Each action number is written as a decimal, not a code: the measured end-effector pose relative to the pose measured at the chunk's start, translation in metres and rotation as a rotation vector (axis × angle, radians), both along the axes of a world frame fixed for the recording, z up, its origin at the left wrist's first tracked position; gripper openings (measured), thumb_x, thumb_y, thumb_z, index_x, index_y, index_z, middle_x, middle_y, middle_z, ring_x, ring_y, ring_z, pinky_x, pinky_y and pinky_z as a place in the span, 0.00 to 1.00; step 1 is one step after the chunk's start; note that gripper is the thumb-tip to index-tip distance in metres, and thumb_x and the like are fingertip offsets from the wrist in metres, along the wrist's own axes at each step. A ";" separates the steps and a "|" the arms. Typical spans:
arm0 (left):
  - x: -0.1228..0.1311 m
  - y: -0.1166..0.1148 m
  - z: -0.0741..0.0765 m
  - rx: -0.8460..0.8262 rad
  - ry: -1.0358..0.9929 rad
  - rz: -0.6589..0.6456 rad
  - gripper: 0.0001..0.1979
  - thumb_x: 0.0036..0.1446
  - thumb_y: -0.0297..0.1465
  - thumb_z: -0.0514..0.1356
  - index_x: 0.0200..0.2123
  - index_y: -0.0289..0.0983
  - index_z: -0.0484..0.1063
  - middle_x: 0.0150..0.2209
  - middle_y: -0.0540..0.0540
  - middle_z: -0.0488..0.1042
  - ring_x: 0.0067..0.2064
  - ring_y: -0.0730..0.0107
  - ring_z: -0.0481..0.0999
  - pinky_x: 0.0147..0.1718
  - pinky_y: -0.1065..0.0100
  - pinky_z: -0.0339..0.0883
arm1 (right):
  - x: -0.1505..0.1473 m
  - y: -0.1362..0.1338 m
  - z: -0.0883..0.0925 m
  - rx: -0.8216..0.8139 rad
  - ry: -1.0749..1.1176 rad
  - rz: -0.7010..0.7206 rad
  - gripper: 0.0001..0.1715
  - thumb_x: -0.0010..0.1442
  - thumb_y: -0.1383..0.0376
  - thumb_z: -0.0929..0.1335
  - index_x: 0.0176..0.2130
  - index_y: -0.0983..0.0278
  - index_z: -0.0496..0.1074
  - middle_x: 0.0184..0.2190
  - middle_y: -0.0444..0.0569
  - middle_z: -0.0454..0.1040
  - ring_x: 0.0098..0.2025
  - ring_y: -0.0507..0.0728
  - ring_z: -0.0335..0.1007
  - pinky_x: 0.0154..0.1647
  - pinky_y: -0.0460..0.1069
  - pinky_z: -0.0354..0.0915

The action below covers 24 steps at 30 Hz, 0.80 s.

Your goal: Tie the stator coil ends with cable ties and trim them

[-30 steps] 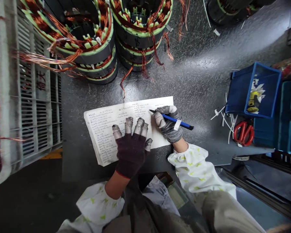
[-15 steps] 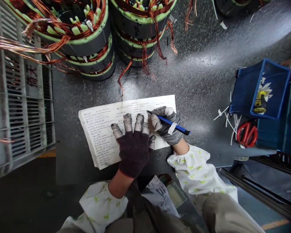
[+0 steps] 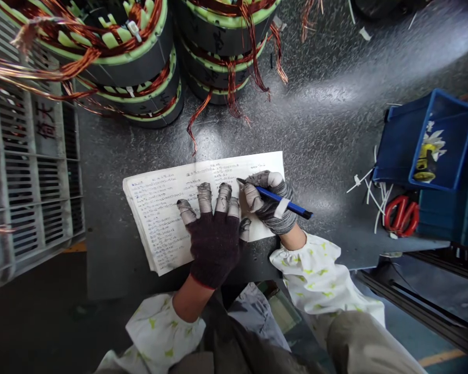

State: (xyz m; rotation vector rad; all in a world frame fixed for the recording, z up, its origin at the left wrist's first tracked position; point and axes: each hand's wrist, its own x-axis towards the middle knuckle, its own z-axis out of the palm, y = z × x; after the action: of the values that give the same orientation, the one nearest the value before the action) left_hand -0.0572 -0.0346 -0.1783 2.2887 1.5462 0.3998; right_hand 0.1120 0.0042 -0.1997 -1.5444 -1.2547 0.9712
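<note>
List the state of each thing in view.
Left hand, gloved, flat on the paper
Right hand, gloved, gripping the pen
Pen, tip at the paper
Paper, covered in handwriting
Copper-wound rings, stacked, loose wires hanging
Scissors, lying on the bench
Blue bin, open, holding white scraps

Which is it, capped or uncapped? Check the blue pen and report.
Uncapped: the blue pen shows a bare, dark writing tip at the handwritten sheets, gripped in the right hand, with no cap on that end.
</note>
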 end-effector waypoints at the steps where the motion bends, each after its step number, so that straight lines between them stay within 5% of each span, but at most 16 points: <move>1: 0.000 0.000 0.000 0.002 -0.002 0.000 0.27 0.67 0.36 0.63 0.68 0.43 0.68 0.76 0.38 0.62 0.82 0.40 0.39 0.74 0.24 0.22 | 0.000 0.000 -0.001 0.002 0.001 -0.011 0.16 0.66 0.51 0.76 0.40 0.61 0.77 0.39 0.52 0.81 0.41 0.61 0.81 0.47 0.57 0.81; 24: 0.000 -0.001 -0.003 0.026 -0.042 0.017 0.27 0.67 0.37 0.63 0.68 0.45 0.68 0.76 0.41 0.62 0.82 0.43 0.38 0.75 0.26 0.23 | 0.001 0.001 0.001 0.032 -0.104 0.024 0.13 0.68 0.53 0.73 0.41 0.60 0.77 0.39 0.52 0.81 0.39 0.58 0.80 0.45 0.55 0.80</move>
State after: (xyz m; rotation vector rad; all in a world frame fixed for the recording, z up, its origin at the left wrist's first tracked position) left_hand -0.0573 -0.0359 -0.1818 2.2729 1.5503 0.4728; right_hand 0.1132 0.0054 -0.1987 -1.5749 -1.3579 0.8920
